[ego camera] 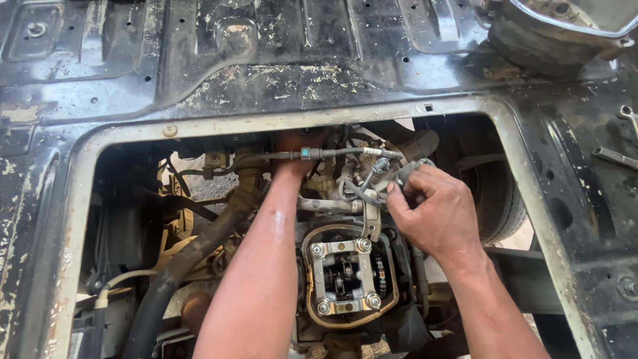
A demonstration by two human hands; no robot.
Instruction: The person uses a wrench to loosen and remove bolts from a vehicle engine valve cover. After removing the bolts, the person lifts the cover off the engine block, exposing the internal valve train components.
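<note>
Both arms reach down through a rectangular opening in a black metal vehicle floor (286, 86) to an engine below. My left hand (297, 147) is deep at the back of the opening, mostly hidden behind a thin cable (332, 153); what it holds cannot be seen. My right hand (435, 213) grips a small grey metal fitting (407, 171) above the engine, fingers closed on it, beside a bundle of thin wires (359, 193). Just below lies the open cylinder head (345, 276) with shiny bolts and rocker parts showing.
A thick black hose (193, 256) runs diagonally at the left. A tyre (495, 199) sits to the right below the opening. Wrenches (615, 157) lie on the floor panel at the right. A dark rubber-rimmed part (551, 33) rests at the top right.
</note>
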